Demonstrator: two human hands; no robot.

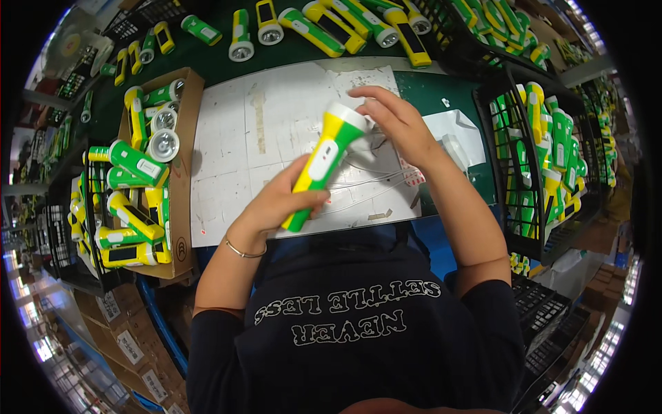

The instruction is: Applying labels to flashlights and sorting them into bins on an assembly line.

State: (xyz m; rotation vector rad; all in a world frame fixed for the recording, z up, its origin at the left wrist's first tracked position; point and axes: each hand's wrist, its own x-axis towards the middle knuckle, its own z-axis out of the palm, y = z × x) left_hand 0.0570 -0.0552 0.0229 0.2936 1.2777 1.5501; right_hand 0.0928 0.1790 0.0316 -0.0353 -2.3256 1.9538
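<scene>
My left hand (274,204) is wrapped round the lower handle of a green and yellow flashlight (323,164), which leans with its white head up and to the right. A white panel with a switch faces up on its side. Close by that head is my right hand (407,131), its fingers stretched out and apart; whether a fingertip touches the rim I cannot tell. Thin white cords (376,185) lie on the white work surface (234,138) below it. Beside my right forearm is a white plug-like block (453,150) on a pale sheet.
At the left, a cardboard box (181,228) holds several similar flashlights. More flashlights (324,31) lie along the back of the green table (227,62). Black crates filled with flashlights stand at the right (514,179) and the far right corner (476,58).
</scene>
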